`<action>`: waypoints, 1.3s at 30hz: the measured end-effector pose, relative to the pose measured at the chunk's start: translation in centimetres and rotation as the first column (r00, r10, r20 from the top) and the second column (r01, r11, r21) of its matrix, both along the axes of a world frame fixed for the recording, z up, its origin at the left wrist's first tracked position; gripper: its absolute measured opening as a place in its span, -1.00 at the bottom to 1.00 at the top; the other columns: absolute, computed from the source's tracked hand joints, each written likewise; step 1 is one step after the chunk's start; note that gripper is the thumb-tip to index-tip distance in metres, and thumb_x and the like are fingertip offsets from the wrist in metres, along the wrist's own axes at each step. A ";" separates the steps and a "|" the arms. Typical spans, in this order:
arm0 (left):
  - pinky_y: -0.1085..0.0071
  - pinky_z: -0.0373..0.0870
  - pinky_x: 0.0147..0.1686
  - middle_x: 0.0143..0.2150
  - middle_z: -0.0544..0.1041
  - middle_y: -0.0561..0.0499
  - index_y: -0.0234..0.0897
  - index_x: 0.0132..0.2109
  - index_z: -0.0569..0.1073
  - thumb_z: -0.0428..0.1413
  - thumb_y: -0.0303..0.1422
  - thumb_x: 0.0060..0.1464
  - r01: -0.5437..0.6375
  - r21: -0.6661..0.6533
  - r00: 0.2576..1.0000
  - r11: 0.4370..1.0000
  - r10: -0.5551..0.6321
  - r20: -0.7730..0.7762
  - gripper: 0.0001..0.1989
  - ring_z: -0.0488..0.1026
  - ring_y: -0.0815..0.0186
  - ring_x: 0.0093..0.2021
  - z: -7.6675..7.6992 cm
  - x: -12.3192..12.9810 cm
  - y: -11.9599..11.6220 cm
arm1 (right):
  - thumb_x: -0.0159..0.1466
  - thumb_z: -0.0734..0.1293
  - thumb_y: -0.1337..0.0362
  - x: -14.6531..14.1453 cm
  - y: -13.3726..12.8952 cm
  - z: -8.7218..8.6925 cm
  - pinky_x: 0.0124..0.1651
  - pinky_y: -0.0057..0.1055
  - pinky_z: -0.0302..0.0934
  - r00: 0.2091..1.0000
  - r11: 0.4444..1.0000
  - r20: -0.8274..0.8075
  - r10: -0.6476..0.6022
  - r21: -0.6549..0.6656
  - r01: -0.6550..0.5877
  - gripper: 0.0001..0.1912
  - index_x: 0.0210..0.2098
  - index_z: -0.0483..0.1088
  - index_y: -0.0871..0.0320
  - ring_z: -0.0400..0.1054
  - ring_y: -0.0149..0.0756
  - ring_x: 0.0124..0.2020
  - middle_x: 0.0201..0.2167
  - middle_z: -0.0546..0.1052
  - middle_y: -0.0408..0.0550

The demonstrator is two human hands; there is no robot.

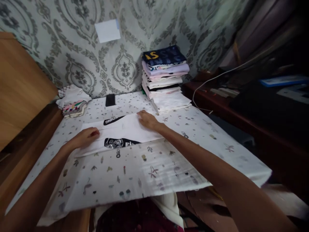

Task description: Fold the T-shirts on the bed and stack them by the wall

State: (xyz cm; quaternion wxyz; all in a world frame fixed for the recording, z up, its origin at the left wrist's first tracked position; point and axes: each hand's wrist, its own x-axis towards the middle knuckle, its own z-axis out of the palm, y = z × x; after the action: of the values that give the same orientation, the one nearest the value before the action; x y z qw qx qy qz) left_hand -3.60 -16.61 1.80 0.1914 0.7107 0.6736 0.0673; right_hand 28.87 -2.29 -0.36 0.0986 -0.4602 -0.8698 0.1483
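A white T-shirt (125, 129) lies flat in a long folded strip across the table. Black printed patches with white lettering show along its far and near edges. My left hand (88, 135) is at the shirt's left end, its fingers curled together on the cloth. Toward the other end, my right hand (147, 120) has its fingers bent down and pressed together on the fabric at the far edge. My fingertips are partly hidden on both hands.
A tall stack of folded clothes (166, 80) stands at the back right, a smaller clothes pile (73, 101) at the back left. Between them lies a black phone (110, 100). A patterned cloth (135, 174) covers the table. A white cable (217, 77) hangs at the right.
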 end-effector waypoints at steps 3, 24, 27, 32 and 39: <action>0.33 0.33 -0.28 -0.29 0.54 -0.01 -0.19 -0.18 0.47 0.00 0.01 -0.01 -0.096 -0.036 0.994 0.995 0.093 -0.062 -0.58 0.45 0.15 -0.27 -0.1 -1.5 -1.6 | 0.39 0.17 0.28 -0.8 0.2 -1.1 0.03 -0.12 0.32 0.998 0.999 0.052 -0.045 0.032 0.043 -0.60 0.19 0.35 0.16 0.43 0.03 0.04 0.21 0.37 0.16; 0.07 0.10 0.33 0.38 0.24 -0.25 -0.33 0.33 0.18 -0.18 -0.17 0.31 -0.004 0.392 0.975 0.920 0.091 -0.205 -0.46 0.10 0.07 0.41 -3.7 2.3 -3.7 | 0.40 0.16 0.31 -2.2 -2.4 -1.5 0.23 -0.07 0.17 0.989 0.947 -0.070 0.127 0.304 -0.100 -0.64 0.12 0.42 0.17 0.28 0.00 0.22 0.24 0.39 0.12; 0.04 0.00 0.37 0.45 0.13 -0.27 -0.36 0.38 0.12 -0.24 -0.10 0.34 0.039 0.337 0.974 0.941 0.040 -0.225 -0.39 -0.02 0.08 0.47 -6.0 3.1 -3.5 | 0.44 0.16 0.19 -2.9 -3.1 -2.5 0.36 0.06 -0.03 0.961 0.930 -0.002 0.276 0.253 -0.266 -0.60 0.21 0.35 0.09 0.10 -0.02 0.37 0.32 0.32 0.06; -0.01 -0.06 0.39 0.46 0.06 -0.32 -0.44 0.41 0.08 -0.26 -0.05 0.35 -0.014 0.276 0.944 0.961 0.103 -0.313 -0.31 -0.10 0.04 0.48 -7.6 2.4 -4.8 | 0.45 0.14 0.07 -3.0 -3.0 -4.2 0.39 0.13 -0.11 0.972 0.952 0.013 0.234 0.200 -0.232 -0.52 0.31 0.24 0.02 -0.01 -0.02 0.43 0.40 0.19 0.06; -0.06 -0.10 0.39 0.47 0.01 -0.32 -0.47 0.42 0.06 -0.27 -0.04 0.35 -0.048 0.255 0.934 0.966 0.134 -0.331 -0.29 -0.14 0.03 0.49 -7.2 2.7 -5.4 | 0.46 0.12 0.03 -2.9 -2.9 -4.5 0.40 0.09 -0.10 0.975 0.946 0.029 0.222 0.236 -0.223 -0.51 0.31 0.23 0.01 0.00 -0.05 0.43 0.39 0.20 0.05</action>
State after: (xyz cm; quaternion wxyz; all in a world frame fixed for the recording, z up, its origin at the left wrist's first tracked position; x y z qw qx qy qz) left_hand -0.94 -22.01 -5.39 -0.0216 0.6972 0.7158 0.0324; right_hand 25.95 -5.18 -4.90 0.1346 -0.3441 -0.9277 0.0529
